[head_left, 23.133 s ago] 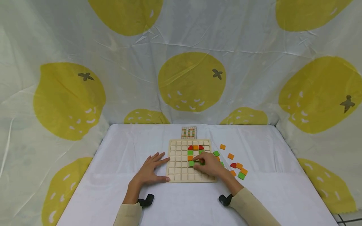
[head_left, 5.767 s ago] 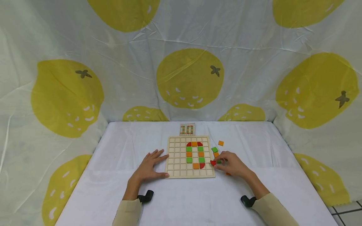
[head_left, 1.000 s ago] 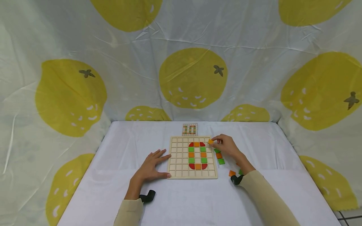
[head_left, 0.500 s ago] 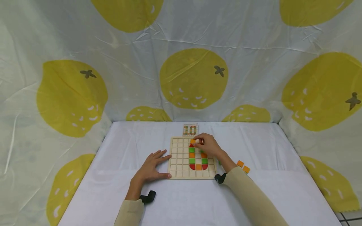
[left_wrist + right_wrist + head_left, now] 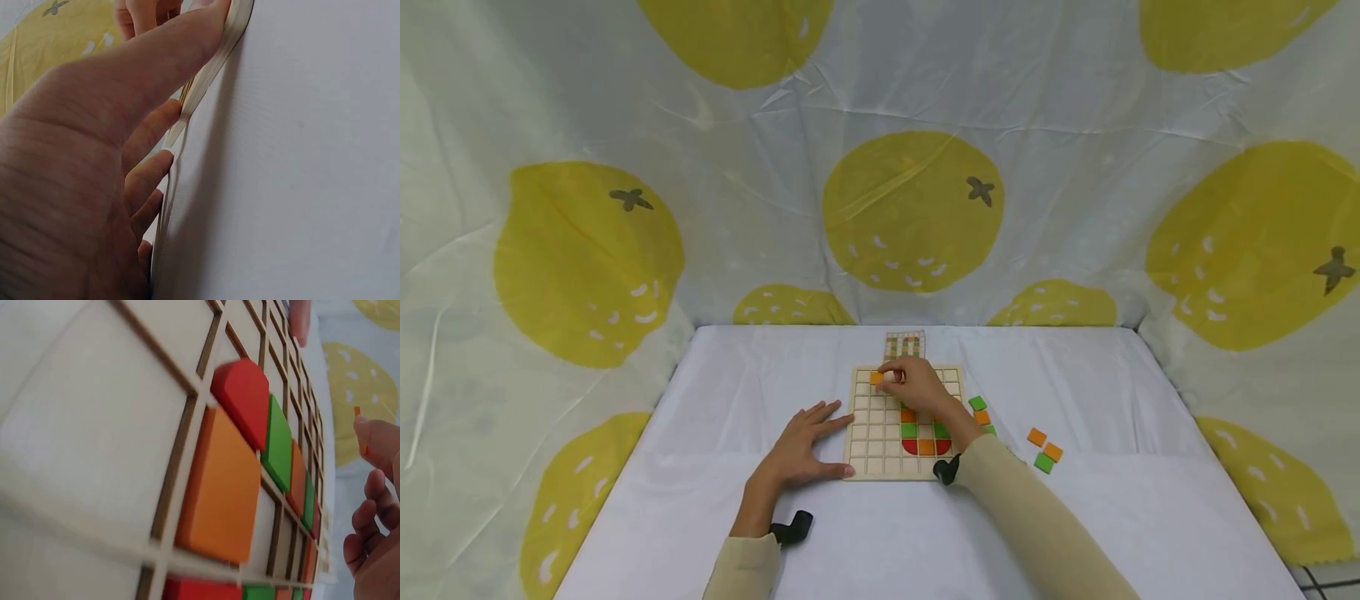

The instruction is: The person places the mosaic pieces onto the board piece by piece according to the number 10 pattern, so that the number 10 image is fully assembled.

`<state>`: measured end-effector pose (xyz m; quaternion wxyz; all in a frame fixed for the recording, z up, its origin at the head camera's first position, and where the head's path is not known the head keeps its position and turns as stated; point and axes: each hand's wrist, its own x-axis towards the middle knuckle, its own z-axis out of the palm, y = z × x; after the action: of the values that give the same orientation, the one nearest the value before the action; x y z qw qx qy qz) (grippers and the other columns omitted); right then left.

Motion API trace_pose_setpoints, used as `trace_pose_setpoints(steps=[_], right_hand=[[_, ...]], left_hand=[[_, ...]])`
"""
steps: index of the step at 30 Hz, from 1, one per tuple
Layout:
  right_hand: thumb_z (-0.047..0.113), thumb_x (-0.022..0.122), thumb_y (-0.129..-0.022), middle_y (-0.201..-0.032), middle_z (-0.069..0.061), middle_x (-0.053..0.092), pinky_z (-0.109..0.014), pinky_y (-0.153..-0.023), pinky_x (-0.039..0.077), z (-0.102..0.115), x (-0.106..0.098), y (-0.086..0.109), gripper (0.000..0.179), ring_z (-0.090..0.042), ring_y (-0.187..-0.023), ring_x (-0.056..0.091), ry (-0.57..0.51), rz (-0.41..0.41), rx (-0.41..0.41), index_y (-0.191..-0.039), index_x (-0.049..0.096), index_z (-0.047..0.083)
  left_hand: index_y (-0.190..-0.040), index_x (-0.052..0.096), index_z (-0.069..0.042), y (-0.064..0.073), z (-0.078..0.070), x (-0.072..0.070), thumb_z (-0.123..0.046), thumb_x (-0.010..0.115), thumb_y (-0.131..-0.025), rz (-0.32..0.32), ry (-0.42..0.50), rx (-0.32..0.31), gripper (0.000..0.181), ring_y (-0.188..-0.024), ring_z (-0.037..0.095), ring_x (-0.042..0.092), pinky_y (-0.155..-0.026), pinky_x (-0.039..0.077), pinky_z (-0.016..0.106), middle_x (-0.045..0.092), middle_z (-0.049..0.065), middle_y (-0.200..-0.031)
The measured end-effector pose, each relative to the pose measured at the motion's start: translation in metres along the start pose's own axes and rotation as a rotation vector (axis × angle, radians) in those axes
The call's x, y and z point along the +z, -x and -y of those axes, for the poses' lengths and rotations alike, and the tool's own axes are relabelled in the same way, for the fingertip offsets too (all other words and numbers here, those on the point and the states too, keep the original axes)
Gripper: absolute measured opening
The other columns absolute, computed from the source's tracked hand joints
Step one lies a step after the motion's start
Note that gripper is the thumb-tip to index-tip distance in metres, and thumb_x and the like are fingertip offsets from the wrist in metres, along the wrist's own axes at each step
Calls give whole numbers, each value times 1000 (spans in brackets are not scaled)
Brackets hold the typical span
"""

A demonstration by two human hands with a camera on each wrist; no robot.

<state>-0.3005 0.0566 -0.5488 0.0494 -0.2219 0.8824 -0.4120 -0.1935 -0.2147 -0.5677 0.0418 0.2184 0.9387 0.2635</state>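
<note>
An orange square tile (image 5: pixel 877 379) is pinched between the thumb and index finger of my right hand (image 5: pixel 917 387). That hand is over the upper left part of the wooden grid board (image 5: pixel 872 450). My left hand (image 5: pixel 797 450) rests with spread fingers against the board's left edge; the left wrist view has its fingers (image 5: pixel 150 178) touching the rim. Red, green and orange tiles sit in the grid, among them a rounded red tile (image 5: pixel 242 400) and an orange one (image 5: pixel 222 487) in the right wrist view. My right hand hides the pattern's top in the head view.
Right of the board lie loose tiles: a green one (image 5: pixel 977 402) and an orange one (image 5: pixel 982 417) near its edge, and a green one (image 5: pixel 1044 462) farther out with orange neighbours. A small pattern card (image 5: pixel 904 343) lies behind the board on the white cloth (image 5: pixel 865 542).
Red corner pieces and an orange square now complete the pattern's bottom row. My right hand has carried an orange tile leftward from the board's right side. The left hand stays put.
</note>
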Motion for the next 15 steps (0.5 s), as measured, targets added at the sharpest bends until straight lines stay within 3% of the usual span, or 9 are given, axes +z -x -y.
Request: trace_pose_setpoints(steps=[8,15], right_hand=[[34,75,-94,-73,2,58,-26,-61,42,0,25,-8,26,-13,-67,50,62,-8,46,-117,79,22],[37,75,-94,-66,5,55,-23,-53,36,6,31,-10,29,-10,-55,45,158,8,45,-120,78,24]], left_hand=[[-151,54,-31,1,-1,0,-71,78,-74,7,2,5,91,-157,36,27,-126,18,64,38,4,-166],[-152,53,-33,1,1,0,-72,77,-74,2,-6,8,91,-157,35,27,-126,18,64,38,3,-166]])
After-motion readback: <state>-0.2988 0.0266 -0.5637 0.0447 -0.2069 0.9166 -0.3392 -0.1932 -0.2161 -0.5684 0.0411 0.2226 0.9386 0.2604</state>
